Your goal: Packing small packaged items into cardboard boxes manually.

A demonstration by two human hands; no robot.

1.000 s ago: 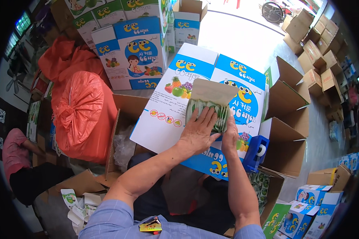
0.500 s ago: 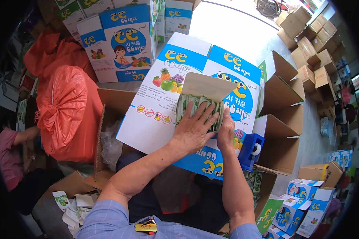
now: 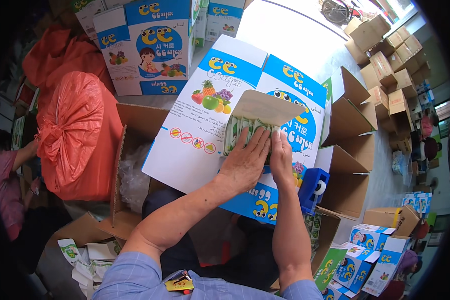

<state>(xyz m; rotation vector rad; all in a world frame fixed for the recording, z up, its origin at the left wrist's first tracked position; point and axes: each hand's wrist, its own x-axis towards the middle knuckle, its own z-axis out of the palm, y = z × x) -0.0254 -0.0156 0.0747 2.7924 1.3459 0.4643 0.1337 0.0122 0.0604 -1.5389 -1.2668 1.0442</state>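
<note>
A small open carton [image 3: 267, 107] with its pale flap raised stands on a flattened printed cardboard box. Narrow green-and-white packets [image 3: 242, 127] fill it in a row. My left hand [image 3: 245, 157] lies over the packets, its fingers stretched out, close together and flat. At the carton's right side, my right hand [image 3: 282, 157] grips the wall, its fingers pressed together and pointing away from me; part of its grip is hidden. The hands nearly touch. Under the carton, the large white-and-blue printed box [image 3: 185, 167] shows fruit pictures.
A blue tape dispenser [image 3: 313, 189] sits right of my right forearm. Open brown cartons [image 3: 352, 160] line the right side. A red plastic sack [image 3: 80, 145] stands left, near another person's arm [image 3: 25, 155]. Printed boxes [image 3: 157, 50] stand at the back; small cartons [image 3: 92, 265] lie lower left.
My left hand's fingers have drawn together and shifted slightly toward the carton's right side. My right hand has moved up along that side, closer to the left. The view has shifted slightly.
</note>
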